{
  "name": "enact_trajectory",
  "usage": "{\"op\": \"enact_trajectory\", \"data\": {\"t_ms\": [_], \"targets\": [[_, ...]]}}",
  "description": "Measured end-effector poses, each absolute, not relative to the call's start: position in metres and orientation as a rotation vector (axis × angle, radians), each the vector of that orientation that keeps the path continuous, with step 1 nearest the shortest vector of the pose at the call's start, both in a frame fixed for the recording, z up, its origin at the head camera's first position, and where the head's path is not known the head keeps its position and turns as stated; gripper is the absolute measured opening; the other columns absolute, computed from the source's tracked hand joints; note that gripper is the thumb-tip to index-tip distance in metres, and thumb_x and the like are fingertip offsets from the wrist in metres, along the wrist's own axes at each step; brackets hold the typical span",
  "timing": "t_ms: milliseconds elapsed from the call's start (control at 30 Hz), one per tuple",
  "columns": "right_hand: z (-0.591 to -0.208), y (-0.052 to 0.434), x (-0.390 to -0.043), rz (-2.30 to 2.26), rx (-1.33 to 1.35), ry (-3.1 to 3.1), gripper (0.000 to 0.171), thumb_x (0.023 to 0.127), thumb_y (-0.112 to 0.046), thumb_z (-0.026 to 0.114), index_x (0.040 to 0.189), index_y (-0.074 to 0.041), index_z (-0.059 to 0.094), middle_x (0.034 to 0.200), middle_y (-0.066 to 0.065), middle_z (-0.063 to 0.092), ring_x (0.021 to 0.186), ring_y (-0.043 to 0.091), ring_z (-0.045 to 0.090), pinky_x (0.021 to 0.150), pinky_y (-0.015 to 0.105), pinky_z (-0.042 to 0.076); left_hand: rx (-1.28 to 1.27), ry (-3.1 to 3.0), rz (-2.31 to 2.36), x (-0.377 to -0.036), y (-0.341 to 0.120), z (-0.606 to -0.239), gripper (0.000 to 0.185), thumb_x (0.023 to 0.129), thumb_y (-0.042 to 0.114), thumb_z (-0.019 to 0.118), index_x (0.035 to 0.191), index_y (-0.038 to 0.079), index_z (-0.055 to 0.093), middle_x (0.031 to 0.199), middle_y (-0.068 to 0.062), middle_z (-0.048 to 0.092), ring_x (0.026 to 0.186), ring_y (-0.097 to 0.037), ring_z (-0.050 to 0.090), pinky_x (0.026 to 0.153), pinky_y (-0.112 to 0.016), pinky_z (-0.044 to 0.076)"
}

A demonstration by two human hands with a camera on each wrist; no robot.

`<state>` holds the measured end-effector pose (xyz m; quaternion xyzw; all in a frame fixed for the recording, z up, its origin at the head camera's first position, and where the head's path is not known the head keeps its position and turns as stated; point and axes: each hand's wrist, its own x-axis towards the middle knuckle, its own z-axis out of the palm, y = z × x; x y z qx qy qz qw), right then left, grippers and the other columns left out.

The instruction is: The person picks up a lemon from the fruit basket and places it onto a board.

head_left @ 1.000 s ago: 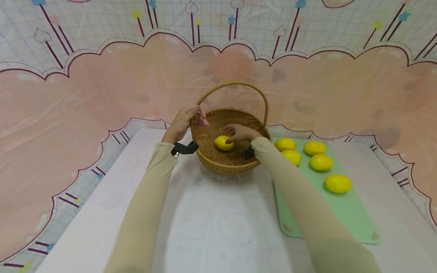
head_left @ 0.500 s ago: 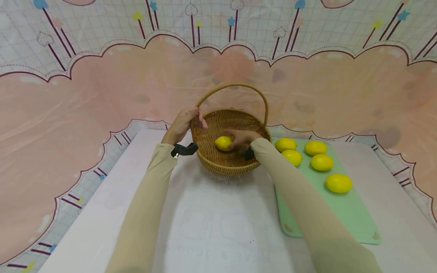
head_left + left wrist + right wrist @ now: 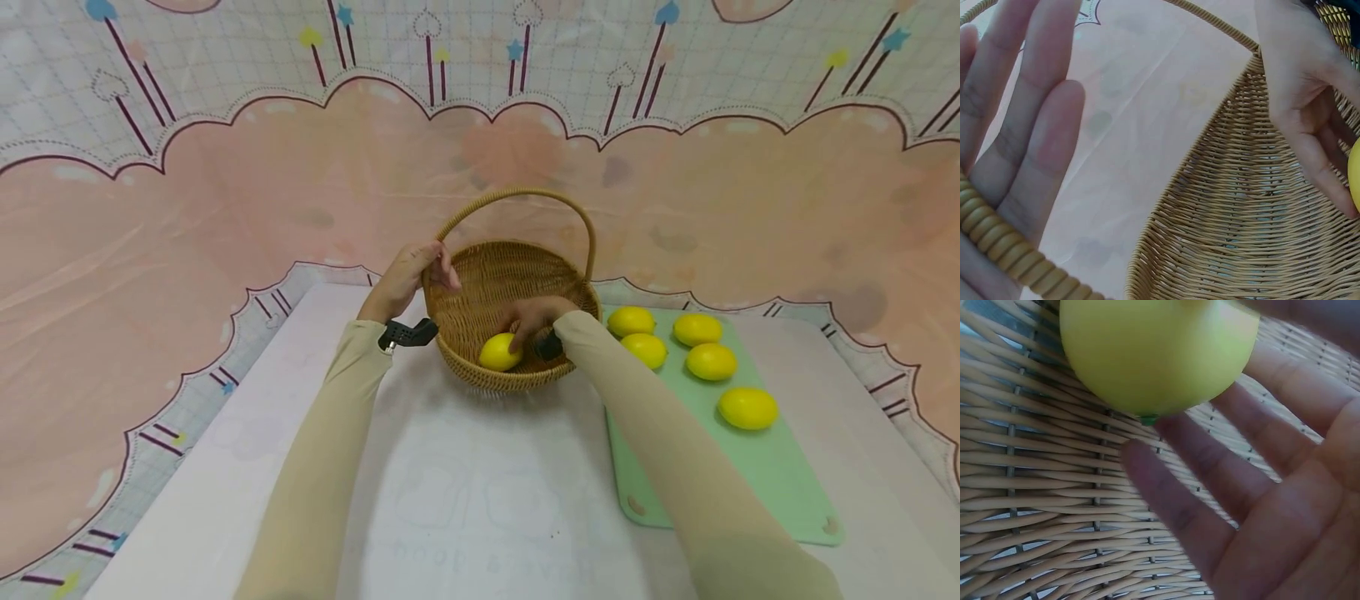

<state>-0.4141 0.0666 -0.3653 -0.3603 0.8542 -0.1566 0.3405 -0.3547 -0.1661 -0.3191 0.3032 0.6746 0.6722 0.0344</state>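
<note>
Lemon [image 3: 500, 352]: lies in the wicker basket [image 3: 480, 283], at its near wall.
Right hand [image 3: 534, 318]: fingers relaxed and straight, touching the lemon.
Left hand [image 3: 408, 273]: fingers straight, resting against the basket's handle [image 3: 1007, 253].

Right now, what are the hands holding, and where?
The left hand rests on the basket at the handle's base. The right hand touches the lemon with straight fingers, not gripping.

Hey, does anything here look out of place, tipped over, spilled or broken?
Nothing stands out. The basket sits upright, one lemon inside by the right hand, five lemons on the green mat.
</note>
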Motion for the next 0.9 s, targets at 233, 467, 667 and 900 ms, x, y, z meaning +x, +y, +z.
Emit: {"op": "enact_trajectory", "data": {"t_ms": [233,467,667,900], "targets": [[-0.3654,0.0670,-0.4116,-0.387,-0.856,2.200,0.054,0.086,-0.013,0.066,0.136,-0.007,0.048,0.143,0.016,0.044,0.133,0.031,0.040,0.105,0.041,0.041,0.929,2.080,2.066,-0.3548,-0.1669,-0.3207,0.042,0.104,0.030,0.028,0.076,0.009,0.051,0.068,0.003,0.070,0.066,-0.012,0.068,0.071,-0.027,0.056],[-0.3661,0.0663,-0.4113,-0.446,-0.809,2.137,0.048,0.083,-0.008,0.070,0.128,-0.009,0.053,0.139,0.018,0.047,0.125,0.029,0.048,0.090,0.031,0.051,0.928,2.074,2.062,-0.3542,-0.1663,-0.3208,0.041,0.104,0.028,0.027,0.076,0.009,0.051,0.068,0.003,0.070,0.066,-0.012,0.068,0.071,-0.027,0.056],[-0.3659,0.0653,-0.4132,-0.414,-0.897,2.182,0.043,0.081,-0.013,0.072,0.122,-0.008,0.060,0.128,0.012,0.056,0.117,0.025,0.052,0.091,0.032,0.050,0.931,2.065,2.067,-0.3556,-0.1665,-0.3199,0.041,0.104,0.026,0.026,0.076,0.008,0.050,0.068,0.003,0.069,0.066,-0.014,0.068,0.071,-0.028,0.057],[-0.3656,0.0649,-0.4137,-0.382,-0.914,2.148,0.043,0.082,-0.011,0.071,0.122,-0.007,0.058,0.134,0.016,0.052,0.117,0.026,0.052,0.091,0.032,0.050,0.916,2.074,2.069,-0.3565,-0.1672,-0.3207,0.042,0.105,0.026,0.026,0.076,0.008,0.050,0.068,0.003,0.069,0.066,-0.014,0.068,0.071,-0.028,0.057]]}}
